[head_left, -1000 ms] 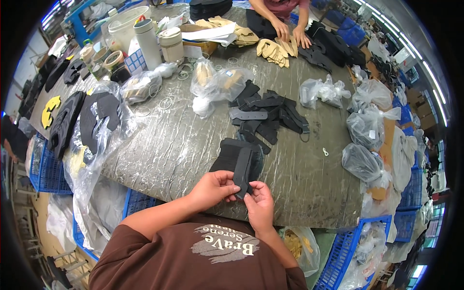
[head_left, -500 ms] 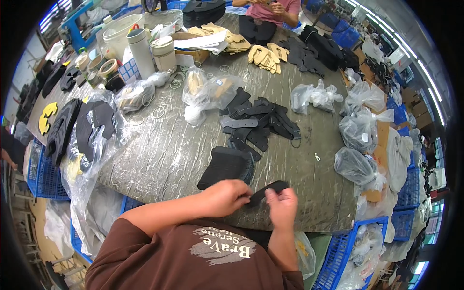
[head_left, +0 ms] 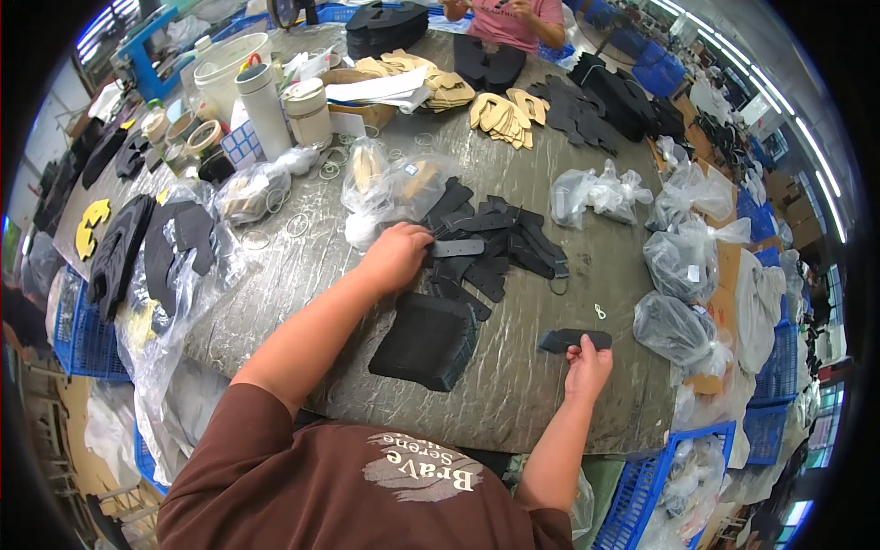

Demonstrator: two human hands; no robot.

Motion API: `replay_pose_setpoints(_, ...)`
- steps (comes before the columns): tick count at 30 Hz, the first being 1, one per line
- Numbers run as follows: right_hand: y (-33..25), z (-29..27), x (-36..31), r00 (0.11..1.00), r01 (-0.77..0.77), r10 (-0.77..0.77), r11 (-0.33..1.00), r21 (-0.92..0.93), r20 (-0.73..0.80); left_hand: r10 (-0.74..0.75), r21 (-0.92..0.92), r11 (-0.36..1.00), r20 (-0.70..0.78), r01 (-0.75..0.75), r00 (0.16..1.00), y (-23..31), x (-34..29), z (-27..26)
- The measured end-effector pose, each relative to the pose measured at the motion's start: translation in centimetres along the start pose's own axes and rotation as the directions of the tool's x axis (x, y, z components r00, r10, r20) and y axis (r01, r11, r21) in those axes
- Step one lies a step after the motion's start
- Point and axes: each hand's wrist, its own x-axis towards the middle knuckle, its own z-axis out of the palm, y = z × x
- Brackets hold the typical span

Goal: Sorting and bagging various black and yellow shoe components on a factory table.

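Observation:
My left hand (head_left: 398,258) reaches over the left edge of a loose pile of black cut straps (head_left: 500,234). Its fingers are closed at the end of a grey strap with small holes (head_left: 461,247), hiding that end. Off to the right, my right hand (head_left: 588,369) pinches a dark, rounded-end strap piece (head_left: 561,341) between thumb and fingers, just over the table. A neat stack of black rectangular pieces (head_left: 417,341) lies between my arms, below the loose pile.
Knotted clear plastic bags (head_left: 679,266) line the table's right side. Tan cut pieces (head_left: 502,117), a grey tumbler (head_left: 264,105) and jars stand at the back. Black shaped pieces (head_left: 124,247) lie at left. Across the table sits a person in a pink shirt (head_left: 513,23).
My hands have parted from in front of the stack. The left went up to the loose pile and the grey strap; the right moved right, carrying the dark strap piece.

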Motion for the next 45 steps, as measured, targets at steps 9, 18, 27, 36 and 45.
replay_pose_setpoints(9,-1.0,3.3,-1.6,0.978,-0.122,0.084,0.973,0.195,0.189,0.069,0.021,0.997,0.035,-0.070,0.997,0.5,-1.1,-0.3)
replay_pose_setpoints(18,0.7,1.4,-1.6,0.977,0.040,0.026,0.952,-0.303,0.212,-0.149,-0.232,0.969,-0.285,0.082,0.947,0.2,-1.3,0.4)
replay_pose_setpoints(27,0.3,1.8,-1.7,0.898,-0.139,0.194,0.977,-0.163,0.395,0.273,-0.374,0.914,0.284,-0.156,0.919,9.2,1.5,2.5)
replay_pose_setpoints(36,0.5,1.7,-2.1,0.840,-0.052,0.215,0.946,-0.320,0.498,0.215,-0.224,0.966,0.415,-0.130,0.884,11.1,3.7,6.4)
replay_pose_setpoints(45,0.0,2.5,-3.6,0.729,0.676,-0.369,0.259,-0.690,0.576,-0.291,-0.061,0.956,-0.102,0.286,0.951,5.3,3.2,1.5)
